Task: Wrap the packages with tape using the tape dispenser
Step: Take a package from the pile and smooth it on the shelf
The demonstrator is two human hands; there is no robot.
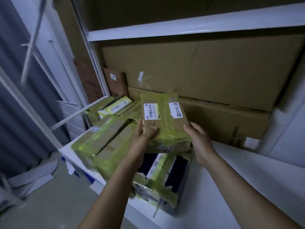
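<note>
The package (165,119) is held in the air above the white shelf (231,179), tilted with its far end raised. It is a flat cardboard box banded with yellow-green tape, and two white labels lie on its top face. The left hand (145,133) grips its near left corner, thumb pressed on top beside a pen mark and fingers curled under. The right hand (199,141) holds the near right corner, with the thumb laid along the right edge and the fingers hidden beneath the box.

Directly below the package sits a torn box (161,179), its taped top ripped open on dark contents and its near end overhanging the shelf's front edge. Just left of it, a stack of taped packages (102,142) crowds the left end of the shelf right up to the edge. Behind the package, close to its far end, a long carton (222,119) lies against the back with a bigger carton (198,66) stacked on it. These fill the bay almost up to the upper shelf board (181,28). Bare shelf surface shows to the right of the hands and toward the front. At the left, a white upright (97,66) bounds the bay, and beyond it the floor (49,187) carries loose cardboard scraps (29,177).
</note>
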